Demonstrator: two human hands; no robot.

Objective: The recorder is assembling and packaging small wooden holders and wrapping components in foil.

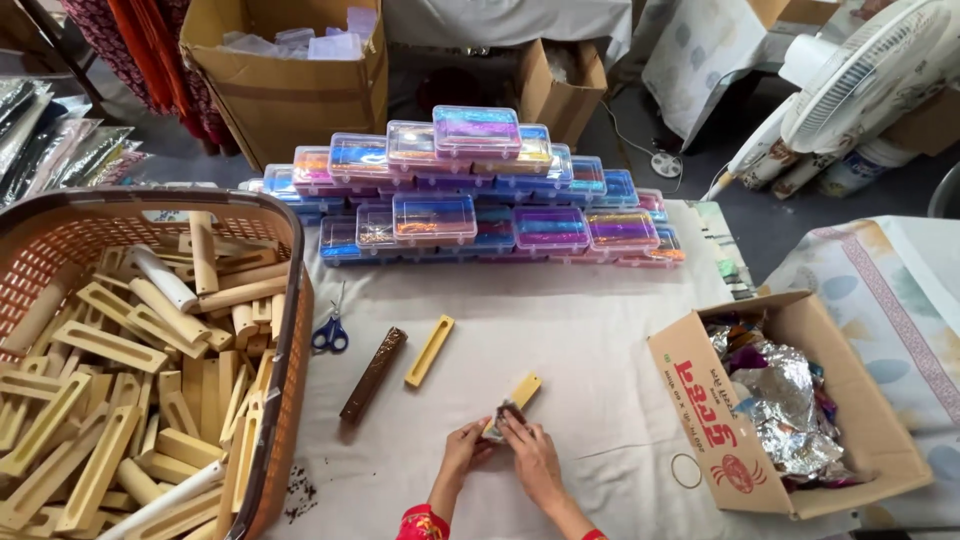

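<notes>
While both hands worked low at the front of the cloth-covered worktop [560,340], they closed together on a yellow wooden mould [514,402], whose near end was packed with something dark. The left hand [466,445] pinched that near end from the side, and the right hand [530,448] gripped it from the other, fingers curled over the dark filling. The far end of the mould stuck out beyond the fingers, tilted up and to the right.

Just beyond the hands lay a second yellow mould [429,351] and a dark brown stick [373,374], side by side but apart. Blue-handled scissors [331,332] lay near the orange basket [270,215], which was heaped with more wooden moulds. Clear plastic boxes [470,190] with colourful contents were stacked in a pile at the back. To the right stood an open cardboard box [700,400] of crumpled foil, with a rubber band [686,470] on the cloth just beside it. A fan [870,60] stood at the far right.
</notes>
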